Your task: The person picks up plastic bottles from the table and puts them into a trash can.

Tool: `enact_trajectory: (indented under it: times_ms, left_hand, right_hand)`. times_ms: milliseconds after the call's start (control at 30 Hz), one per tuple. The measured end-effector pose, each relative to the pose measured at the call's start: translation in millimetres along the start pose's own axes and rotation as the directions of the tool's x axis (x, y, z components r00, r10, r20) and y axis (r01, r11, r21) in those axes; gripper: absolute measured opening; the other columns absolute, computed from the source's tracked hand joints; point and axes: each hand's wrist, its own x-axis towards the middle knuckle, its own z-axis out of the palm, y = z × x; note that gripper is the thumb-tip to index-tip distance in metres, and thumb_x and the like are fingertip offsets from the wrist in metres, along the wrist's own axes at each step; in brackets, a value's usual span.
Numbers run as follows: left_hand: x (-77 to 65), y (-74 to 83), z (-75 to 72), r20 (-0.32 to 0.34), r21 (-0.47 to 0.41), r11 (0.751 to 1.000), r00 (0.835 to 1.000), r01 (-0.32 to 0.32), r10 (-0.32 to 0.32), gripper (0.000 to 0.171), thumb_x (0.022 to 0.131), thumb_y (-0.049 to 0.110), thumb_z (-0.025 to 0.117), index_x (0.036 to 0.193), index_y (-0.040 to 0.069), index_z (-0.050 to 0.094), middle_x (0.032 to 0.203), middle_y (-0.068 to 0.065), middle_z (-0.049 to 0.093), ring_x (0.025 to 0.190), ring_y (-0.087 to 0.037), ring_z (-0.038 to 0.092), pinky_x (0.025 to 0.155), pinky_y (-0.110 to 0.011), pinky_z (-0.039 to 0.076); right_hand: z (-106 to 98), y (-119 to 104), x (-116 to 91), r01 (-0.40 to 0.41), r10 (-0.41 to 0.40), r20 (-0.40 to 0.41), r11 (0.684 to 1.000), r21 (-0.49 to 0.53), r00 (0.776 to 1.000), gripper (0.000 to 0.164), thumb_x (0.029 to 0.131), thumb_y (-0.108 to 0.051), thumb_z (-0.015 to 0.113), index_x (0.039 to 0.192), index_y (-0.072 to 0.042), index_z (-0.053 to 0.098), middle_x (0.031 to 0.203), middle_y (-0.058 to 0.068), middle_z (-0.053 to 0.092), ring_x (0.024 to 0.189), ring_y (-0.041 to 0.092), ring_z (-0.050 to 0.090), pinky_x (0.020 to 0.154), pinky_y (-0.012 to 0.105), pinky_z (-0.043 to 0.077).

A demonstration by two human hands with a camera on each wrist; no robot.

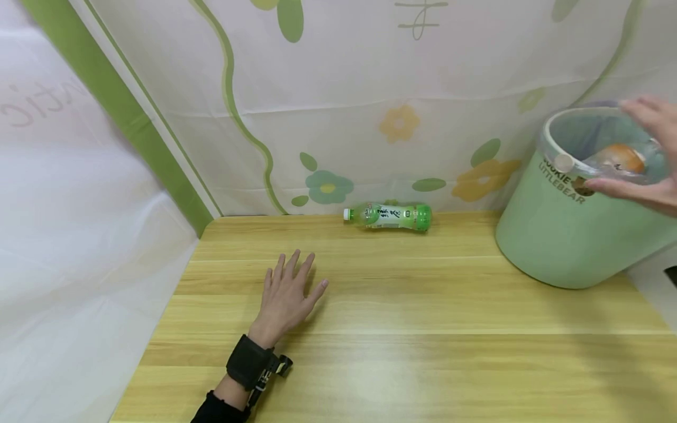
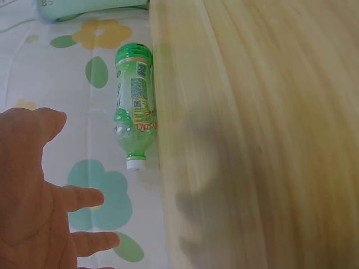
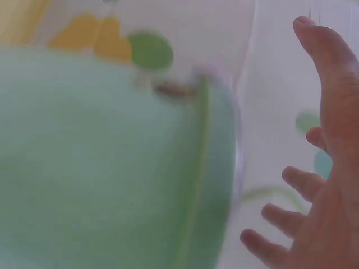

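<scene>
My left hand [image 1: 284, 302] is over the wooden table with its fingers spread and nothing in them. Beyond its fingertips a green-labelled plastic drink bottle [image 1: 391, 217] lies on its side along the table's back edge, white cap toward the left. My right hand [image 1: 653, 158] is above the rim of a pale green bin [image 1: 571, 235], thumb and fingers wide apart, holding nothing. Below that hand, inside the bin's mouth, sits a clear plastic item with an orange part [image 1: 621, 158]. In the right wrist view the bin's side is blurred beside the spread fingers.
The bin stands at the table's back right corner, with a clear liner over its rim. A white cloth [image 1: 338, 76] printed with flowers hangs behind the wooden table [image 1: 402, 329]. More white cloth [image 1: 69, 247] borders the left side.
</scene>
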Motion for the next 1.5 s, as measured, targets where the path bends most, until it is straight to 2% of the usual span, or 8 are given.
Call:
enact_trajectory:
  times_ms: [133,300,467,733,900,1000,1267,1500]
  left_hand:
    - [-0.1,0.8,0.1,0.011,-0.005,1.0,1.0,0.0,0.0,0.074,0.102,0.063,0.044,0.159,0.016,0.038,0.164,-0.02,0.024,0.149,-0.047,0.012,0.114,-0.07,0.012]
    - [0.5,1.9,0.5,0.01,0.004,1.0,1.0,-0.007,0.007,0.075,0.102,0.064,0.043,0.16,0.017,0.037,0.164,-0.02,0.024,0.149,-0.047,0.013,0.113,-0.07,0.013]
    - [1.0,4.5,0.6,0.006,0.003,1.0,1.0,-0.015,0.015,0.074,0.102,0.063,0.044,0.159,0.016,0.037,0.163,-0.02,0.025,0.148,-0.048,0.014,0.114,-0.069,0.013]
    - [2.4,13.6,1.4,0.03,-0.005,0.999,0.998,-0.05,0.05,0.075,0.102,0.064,0.041,0.16,0.018,0.036,0.164,-0.02,0.024,0.149,-0.047,0.012,0.114,-0.069,0.012]
    - [4.5,21.2,2.9,0.047,-0.027,0.997,0.996,-0.075,0.076,0.075,0.102,0.065,0.04,0.161,0.019,0.035,0.164,-0.018,0.023,0.15,-0.045,0.011,0.114,-0.069,0.01]
    - [5.4,26.9,4.1,0.066,-0.026,0.996,0.994,-0.09,0.092,0.074,0.103,0.065,0.039,0.161,0.02,0.033,0.165,-0.017,0.023,0.15,-0.045,0.01,0.114,-0.069,0.009]
    - [9.2,39.8,5.8,0.102,-0.021,0.99,0.984,-0.143,0.144,0.073,0.103,0.064,0.038,0.162,0.022,0.03,0.166,-0.016,0.021,0.15,-0.044,0.009,0.115,-0.068,0.008]
    - [24.7,47.1,10.3,0.108,-0.001,0.985,0.979,-0.175,0.174,0.073,0.103,0.064,0.038,0.163,0.022,0.029,0.165,-0.015,0.022,0.15,-0.043,0.01,0.115,-0.068,0.01]
  right_hand:
    - [10.0,-22.6,-6.4,0.126,-0.127,0.081,0.992,0.016,0.989,0.113,0.073,-0.065,0.081,0.158,-0.007,0.034,0.162,0.024,0.024,0.147,0.047,0.019,0.116,0.064,0.007]
    - [27.7,-52.1,-18.2,0.261,-0.264,0.174,0.965,0.039,0.949,0.115,0.069,-0.052,0.088,0.159,-0.008,0.032,0.161,0.024,0.026,0.145,0.05,0.022,0.115,0.065,0.011]
    - [66.3,-73.4,-35.6,0.363,-0.377,0.213,0.926,0.1,0.902,0.109,0.07,-0.046,0.087,0.16,-0.012,0.034,0.162,0.019,0.028,0.143,0.047,0.029,0.113,0.066,0.02]
    - [140.8,-83.2,-84.5,0.324,-0.35,0.303,0.937,0.134,0.886,0.096,0.081,-0.046,0.082,0.158,-0.01,0.037,0.161,0.021,0.029,0.14,0.05,0.032,0.101,0.073,0.034]
    - [170.7,-87.7,-107.3,0.265,-0.299,0.375,0.954,0.139,0.878,0.09,0.088,-0.047,0.076,0.16,-0.013,0.034,0.162,0.022,0.027,0.14,0.054,0.029,0.1,0.074,0.034]
    - [180.1,-88.5,-115.9,0.237,-0.274,0.404,0.962,0.139,0.873,0.087,0.092,-0.049,0.072,0.161,-0.014,0.032,0.163,0.022,0.025,0.14,0.056,0.027,0.103,0.072,0.032]
    - [190.7,-87.3,-127.1,0.199,-0.233,0.455,0.972,0.121,0.859,0.086,0.095,-0.053,0.066,0.162,-0.015,0.028,0.165,0.02,0.019,0.14,0.058,0.025,0.098,0.076,0.034]
    - [196.1,-89.4,-134.6,0.193,-0.228,0.473,0.974,0.122,0.851,0.086,0.095,-0.054,0.065,0.162,-0.014,0.029,0.164,0.022,0.019,0.14,0.059,0.025,0.098,0.076,0.033]
